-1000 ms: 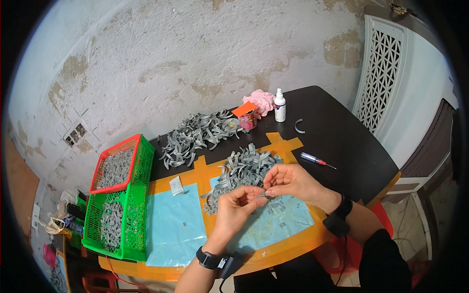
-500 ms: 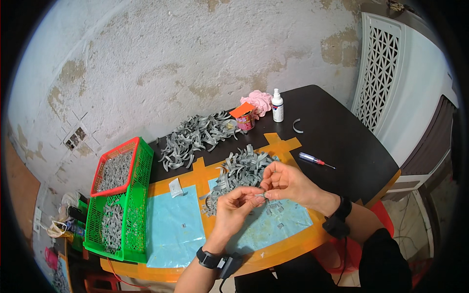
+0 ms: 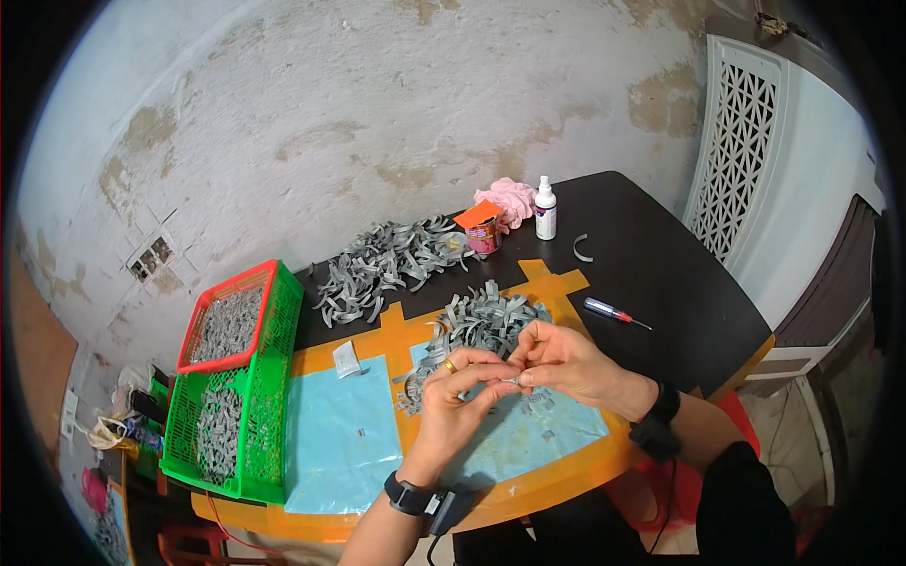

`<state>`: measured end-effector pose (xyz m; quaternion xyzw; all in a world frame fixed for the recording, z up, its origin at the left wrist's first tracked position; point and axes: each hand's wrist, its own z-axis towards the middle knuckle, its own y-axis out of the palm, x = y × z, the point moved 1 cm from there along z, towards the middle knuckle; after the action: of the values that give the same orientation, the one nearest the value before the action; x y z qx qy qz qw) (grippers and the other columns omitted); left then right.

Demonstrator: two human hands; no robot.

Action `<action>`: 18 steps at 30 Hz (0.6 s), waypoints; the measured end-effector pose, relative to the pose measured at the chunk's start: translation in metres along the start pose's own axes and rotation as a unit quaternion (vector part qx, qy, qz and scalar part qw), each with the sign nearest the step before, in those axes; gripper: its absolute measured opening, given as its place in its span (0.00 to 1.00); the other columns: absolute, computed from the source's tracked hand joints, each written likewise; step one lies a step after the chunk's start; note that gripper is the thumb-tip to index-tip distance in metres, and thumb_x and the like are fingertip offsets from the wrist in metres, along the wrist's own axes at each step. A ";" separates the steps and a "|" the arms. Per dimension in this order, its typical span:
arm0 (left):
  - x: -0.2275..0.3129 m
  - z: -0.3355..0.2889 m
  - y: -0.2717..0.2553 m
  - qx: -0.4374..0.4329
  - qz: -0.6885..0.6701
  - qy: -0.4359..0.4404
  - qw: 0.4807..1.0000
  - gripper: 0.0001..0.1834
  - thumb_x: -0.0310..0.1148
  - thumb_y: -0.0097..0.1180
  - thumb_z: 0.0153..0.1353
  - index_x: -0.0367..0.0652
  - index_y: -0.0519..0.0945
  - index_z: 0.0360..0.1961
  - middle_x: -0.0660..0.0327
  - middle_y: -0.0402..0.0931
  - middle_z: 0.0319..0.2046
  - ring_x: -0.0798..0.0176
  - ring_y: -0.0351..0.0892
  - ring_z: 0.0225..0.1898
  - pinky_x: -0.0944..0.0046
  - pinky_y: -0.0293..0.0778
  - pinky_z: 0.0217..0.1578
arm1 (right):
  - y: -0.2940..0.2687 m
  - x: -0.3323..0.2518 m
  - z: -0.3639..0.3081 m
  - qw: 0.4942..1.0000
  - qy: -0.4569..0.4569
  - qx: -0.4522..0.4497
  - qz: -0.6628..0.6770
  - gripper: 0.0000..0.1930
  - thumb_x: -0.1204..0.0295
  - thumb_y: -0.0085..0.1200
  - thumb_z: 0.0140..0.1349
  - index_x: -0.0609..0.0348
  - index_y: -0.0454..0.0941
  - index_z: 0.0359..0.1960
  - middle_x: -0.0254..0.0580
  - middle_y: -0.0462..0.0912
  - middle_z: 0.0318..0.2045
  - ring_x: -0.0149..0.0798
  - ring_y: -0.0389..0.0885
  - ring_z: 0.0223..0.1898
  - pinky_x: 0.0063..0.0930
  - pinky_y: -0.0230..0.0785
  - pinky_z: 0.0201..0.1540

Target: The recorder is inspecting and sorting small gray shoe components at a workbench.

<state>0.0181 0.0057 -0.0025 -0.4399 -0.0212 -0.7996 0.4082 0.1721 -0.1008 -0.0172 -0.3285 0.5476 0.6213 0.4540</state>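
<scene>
My left hand (image 3: 460, 400) and my right hand (image 3: 571, 366) meet over the near right of the table, thumbs and fingertips pinched together. Between them is a small grey piece (image 3: 512, 381), mostly covered by the fingers; it looks like one of the curved grey strips. Just beyond the hands lies a heap of curved grey strips (image 3: 483, 319). Below them, a light blue plastic sheet (image 3: 566, 424) carries a few small grey bits (image 3: 547, 435).
A larger strip heap (image 3: 382, 269) lies at the back, beside a tin (image 3: 484, 236), pink cloth (image 3: 514, 200) and white spray bottle (image 3: 545, 209). A screwdriver (image 3: 609, 309) and a single strip (image 3: 580, 248) lie right. Green (image 3: 269, 396) and red (image 3: 261, 321) baskets hold small grey pieces at left.
Both hands stay pinched together at nearly the same spot. The left hand has turned slightly, so a ring on its finger now shows. The whole view has shifted a little.
</scene>
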 end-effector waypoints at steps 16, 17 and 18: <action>-0.002 -0.004 0.000 -0.039 -0.101 -0.082 0.991 0.11 0.21 0.67 0.47 0.40 0.84 0.34 0.64 0.76 0.34 0.72 0.74 0.30 0.72 0.72 0.35 | -0.002 0.002 0.001 0.997 -0.004 -0.055 0.055 0.13 0.81 0.56 0.58 0.60 0.64 0.39 0.42 0.78 0.37 0.31 0.78 0.38 0.24 0.72 0.40; -0.002 -0.003 0.000 -0.041 -0.101 -0.082 0.991 0.11 0.21 0.67 0.47 0.41 0.84 0.34 0.64 0.76 0.34 0.72 0.74 0.31 0.72 0.72 0.36 | -0.003 0.002 0.001 0.997 0.011 -0.053 0.048 0.13 0.80 0.56 0.58 0.60 0.64 0.39 0.42 0.78 0.37 0.31 0.78 0.38 0.24 0.72 0.40; -0.001 -0.003 0.000 -0.032 -0.096 -0.068 0.993 0.11 0.21 0.67 0.47 0.41 0.84 0.34 0.64 0.76 0.34 0.72 0.74 0.31 0.72 0.72 0.36 | -0.003 0.002 0.001 0.997 0.000 -0.058 0.053 0.13 0.80 0.56 0.58 0.60 0.64 0.39 0.42 0.78 0.37 0.31 0.78 0.38 0.24 0.72 0.40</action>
<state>0.0157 0.0050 -0.0050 -0.5015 -0.0657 -0.8039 0.3130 0.1741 -0.0997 -0.0197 -0.3247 0.5276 0.6752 0.4003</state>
